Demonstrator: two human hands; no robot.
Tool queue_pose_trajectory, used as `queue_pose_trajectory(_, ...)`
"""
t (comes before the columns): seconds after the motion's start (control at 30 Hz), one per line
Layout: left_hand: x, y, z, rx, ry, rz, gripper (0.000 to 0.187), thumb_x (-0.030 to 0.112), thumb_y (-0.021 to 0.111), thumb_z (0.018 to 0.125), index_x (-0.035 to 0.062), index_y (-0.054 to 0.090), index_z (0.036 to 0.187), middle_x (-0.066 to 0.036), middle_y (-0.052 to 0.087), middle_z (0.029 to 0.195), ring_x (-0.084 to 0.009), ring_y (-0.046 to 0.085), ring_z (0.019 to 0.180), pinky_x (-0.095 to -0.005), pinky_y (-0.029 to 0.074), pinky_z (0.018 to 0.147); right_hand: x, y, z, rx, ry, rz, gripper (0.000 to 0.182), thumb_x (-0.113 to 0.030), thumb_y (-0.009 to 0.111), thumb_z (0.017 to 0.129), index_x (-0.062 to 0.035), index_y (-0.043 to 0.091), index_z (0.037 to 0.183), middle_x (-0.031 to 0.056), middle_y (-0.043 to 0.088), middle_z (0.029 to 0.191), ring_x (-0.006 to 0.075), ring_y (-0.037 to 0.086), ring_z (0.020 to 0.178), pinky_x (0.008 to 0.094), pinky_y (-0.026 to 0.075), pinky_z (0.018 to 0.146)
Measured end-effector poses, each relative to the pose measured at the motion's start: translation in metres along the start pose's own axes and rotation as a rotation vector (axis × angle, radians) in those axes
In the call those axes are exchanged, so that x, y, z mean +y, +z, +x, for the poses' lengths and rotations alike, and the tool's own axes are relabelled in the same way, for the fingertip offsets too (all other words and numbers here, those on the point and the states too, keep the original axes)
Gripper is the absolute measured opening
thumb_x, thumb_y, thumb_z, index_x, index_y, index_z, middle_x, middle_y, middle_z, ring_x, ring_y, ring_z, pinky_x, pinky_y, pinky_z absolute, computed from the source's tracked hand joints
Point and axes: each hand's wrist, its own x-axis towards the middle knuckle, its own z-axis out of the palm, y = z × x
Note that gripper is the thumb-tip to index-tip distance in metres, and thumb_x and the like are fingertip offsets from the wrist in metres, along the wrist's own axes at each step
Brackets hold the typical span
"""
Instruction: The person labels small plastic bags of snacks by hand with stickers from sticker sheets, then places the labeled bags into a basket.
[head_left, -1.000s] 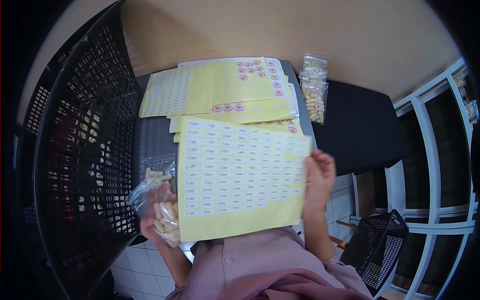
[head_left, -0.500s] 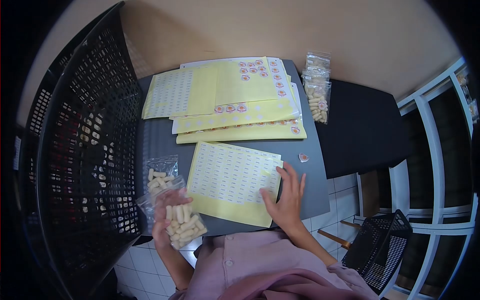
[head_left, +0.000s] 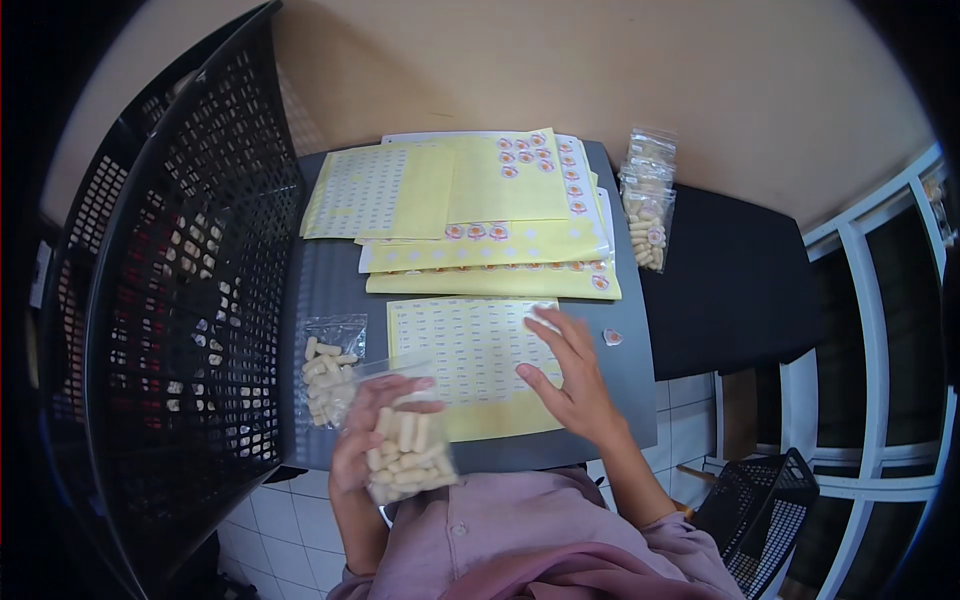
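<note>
A clear zip bag of pale capsules point(head_left: 412, 455) is in my left hand point(head_left: 362, 432), whose fingers wrap behind and over its top. My right hand point(head_left: 572, 378) has its fingers spread over the right part of a yellow sheet of small printed labels point(head_left: 465, 350); it holds nothing. Another clear bag of capsules point(head_left: 325, 375) lies on the grey table point(head_left: 335, 275), just left of my left hand. One loose orange-and-white sticker point(head_left: 613, 337) sits right of the label sheet.
Yellow and white sticker sheets point(head_left: 500, 185) are stacked at the table's back. Overlapping bags of capsules point(head_left: 648, 225) lie at the back right, beside a black surface point(head_left: 730, 280). A tall black basket point(head_left: 190, 300) stands at the left; a smaller black basket point(head_left: 755, 510) is low at the right.
My left hand has moved right with its bag, nearer the label sheet. My right hand has lifted from the sheet's right edge and shifted slightly up. The view has shifted a little.
</note>
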Motion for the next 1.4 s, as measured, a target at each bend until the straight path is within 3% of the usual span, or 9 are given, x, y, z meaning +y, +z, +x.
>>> queue_pose_trajectory(0.03, -0.001, 0.007, 0.006, -0.115, -0.018, -0.053, 0.062, 0.014, 0.046, 0.060, -0.0042, 0.029, 0.117, -0.025, 0.040, 0.119, -0.0359, 0.046, 0.107, -0.0389, 0.039, 0.090, -0.010, -0.001, 0.004, -0.006, -0.009, 0.004, 0.040, -0.025, 0.056, 0.079, -0.0030, 0.048, 0.112, 0.0140, 0.044, 0.119, 0.0292, 0.037, 0.115, 0.0480, 0.021, 0.098)
queue_pose_trajectory(0.1, -0.007, 0.014, 0.011, -0.233, -0.034, -0.101, 0.061, 0.012, 0.045, 0.062, -0.0039, 0.029, 0.118, -0.024, 0.041, 0.118, -0.0341, 0.045, 0.108, -0.0376, 0.037, 0.091, -0.028, 0.003, 0.011, -0.105, 0.028, 0.705, 0.031, -0.017, 0.057, 0.079, -0.0009, 0.051, 0.105, 0.0127, 0.054, 0.104, 0.0250, 0.050, 0.099, 0.0380, 0.035, 0.090)
queue_pose_trajectory(0.13, -0.013, 0.014, 0.014, -0.228, -0.059, -0.024, 0.059, 0.010, 0.044, 0.063, -0.0035, 0.030, 0.118, -0.022, 0.041, 0.118, -0.0313, 0.043, 0.109, -0.0354, 0.036, 0.092, -0.034, 0.010, 0.014, -0.044, 0.012, 0.820, 0.019, -0.008, 0.056, 0.079, 0.0008, 0.054, 0.095, 0.0086, 0.058, 0.091, 0.0166, 0.054, 0.089, 0.0289, 0.041, 0.080)
queue_pose_trajectory(0.23, -0.010, 0.033, 0.026, -0.308, -0.023, 0.002, 0.046, 0.004, 0.044, 0.069, -0.0013, 0.036, 0.114, -0.015, 0.043, 0.115, -0.0230, 0.042, 0.110, -0.0300, 0.032, 0.092, -0.044, 0.010, 0.013, 0.046, 0.107, 1.050, 0.011, -0.003, 0.055, 0.080, 0.0026, 0.053, 0.090, 0.0065, 0.056, 0.086, 0.0124, 0.054, 0.085, 0.0255, 0.043, 0.077)
queue_pose_trajectory(0.27, -0.008, 0.034, 0.028, -0.256, 0.032, 0.231, 0.041, 0.002, 0.046, 0.070, -0.0004, 0.039, 0.111, -0.014, 0.044, 0.113, -0.0218, 0.042, 0.109, -0.0306, 0.033, 0.092, -0.049, 0.007, 0.015, 0.094, 0.121, 1.131, 0.007, 0.000, 0.054, 0.080, 0.0035, 0.052, 0.086, 0.0059, 0.055, 0.082, 0.0106, 0.054, 0.080, 0.0232, 0.043, 0.075)
queue_pose_trajectory(0.3, -0.006, 0.037, 0.031, -0.199, 0.088, 0.460, 0.036, 0.000, 0.048, 0.072, 0.0005, 0.041, 0.107, -0.012, 0.045, 0.112, -0.0205, 0.043, 0.108, -0.0313, 0.033, 0.091, -0.048, 0.006, 0.014, 0.088, 0.118, 1.133, 0.007, 0.000, 0.054, 0.080, 0.0035, 0.052, 0.086, 0.0059, 0.055, 0.082, 0.0106, 0.054, 0.080, 0.0232, 0.043, 0.075)
queue_pose_trajectory(0.47, 0.000, 0.060, 0.042, 0.058, 0.325, 0.374, 0.026, -0.003, 0.062, 0.071, 0.0001, 0.048, 0.092, -0.006, 0.056, 0.085, -0.0113, 0.054, 0.082, -0.0242, 0.043, 0.073, -0.047, 0.005, 0.013, 0.134, 0.050, 1.018, 0.009, 0.000, 0.056, 0.079, 0.0040, 0.052, 0.086, 0.0079, 0.055, 0.082, 0.0111, 0.054, 0.080, 0.0233, 0.043, 0.074)
queue_pose_trajectory(0.97, -0.009, 0.064, 0.035, 0.138, 0.622, 0.538, 0.030, -0.007, 0.060, 0.070, -0.0010, 0.046, 0.096, -0.008, 0.058, 0.078, -0.0136, 0.056, 0.077, -0.0271, 0.045, 0.074, -0.051, 0.003, 0.018, 0.083, -0.130, 0.756, 0.011, -0.004, 0.063, 0.072, -0.0004, 0.055, 0.078, 0.0101, 0.056, 0.077, 0.0196, 0.054, 0.072, 0.0273, 0.042, 0.067)
queue_pose_trajectory(1.4, -0.022, 0.058, 0.028, 0.102, 0.790, 0.575, 0.040, -0.008, 0.061, 0.068, -0.0006, 0.038, 0.100, -0.010, 0.057, 0.073, -0.0156, 0.057, 0.072, -0.0269, 0.045, 0.069, -0.047, 0.015, 0.011, 0.200, -0.310, 0.631, 0.011, -0.005, 0.065, 0.069, -0.0055, 0.058, 0.078, 0.0040, 0.059, 0.074, 0.0143, 0.055, 0.068, 0.0275, 0.035, 0.069)
